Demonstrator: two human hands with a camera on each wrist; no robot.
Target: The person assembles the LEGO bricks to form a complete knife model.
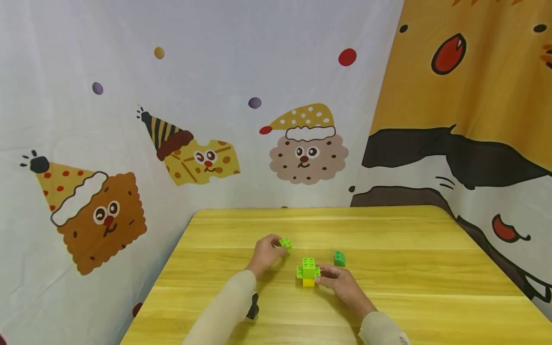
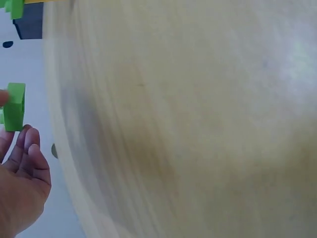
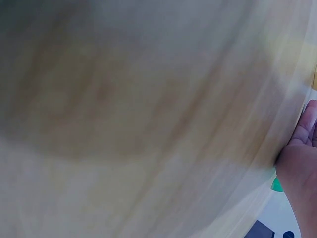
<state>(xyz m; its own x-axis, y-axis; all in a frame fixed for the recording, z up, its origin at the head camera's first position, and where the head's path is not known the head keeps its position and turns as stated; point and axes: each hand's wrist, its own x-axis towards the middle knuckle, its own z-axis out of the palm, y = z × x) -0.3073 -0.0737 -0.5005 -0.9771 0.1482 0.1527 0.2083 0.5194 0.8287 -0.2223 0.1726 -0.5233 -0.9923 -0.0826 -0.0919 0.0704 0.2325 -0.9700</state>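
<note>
My left hand (image 1: 266,254) pinches a bright green toy building block (image 1: 285,243) above the table. In the left wrist view, thumb and fingers sit on opposite sides of this block (image 2: 16,106). Right of it stands a small stack of toy building blocks (image 1: 308,269), with a studded green block on top, green pieces jutting out at both sides and a yellow block at the bottom. My right hand (image 1: 342,283) holds the stack by its right side, thumb nearer me. The right wrist view shows only part of that hand (image 3: 301,161), its fingertips cut off by the frame.
A darker green block (image 1: 339,258) with a curved side lies behind my right hand. The wooden table (image 1: 388,230) reaches back to a white cloth (image 1: 241,57) printed with cartoon figures. Something black (image 1: 253,306) shows beside my left sleeve.
</note>
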